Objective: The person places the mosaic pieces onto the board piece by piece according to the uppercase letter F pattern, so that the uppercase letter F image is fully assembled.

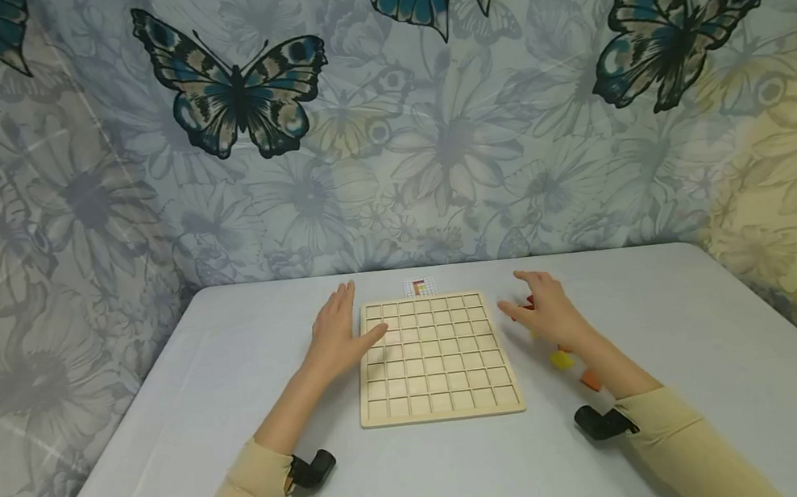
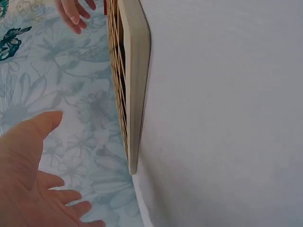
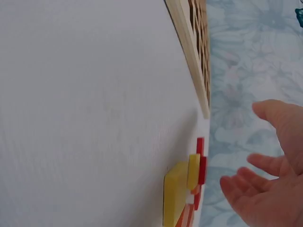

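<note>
A pale wooden grid board (image 1: pixel 437 358) lies flat on the white table, its square cells bare. My left hand (image 1: pixel 338 337) hovers at the board's left edge, thumb stretched over it and holding nothing; the left wrist view shows this hand (image 2: pixel 45 175) with fingers spread. On the other side, my right hand (image 1: pixel 547 310) is above several coloured pieces, its fingers loosely extended with nothing between them. Among those pieces are a yellow block (image 3: pixel 175 194), a red block (image 3: pixel 202 170) and an orange piece (image 1: pixel 591 380). The right hand and forearm partly hide them in the head view.
A small card (image 1: pixel 420 287) with a coloured grid pattern lies behind the board. White cloth covers the table (image 1: pixel 237 379). Behind it hangs a butterfly-patterned curtain (image 1: pixel 432 156). Each wrist wears a black camera (image 1: pixel 312 470).
</note>
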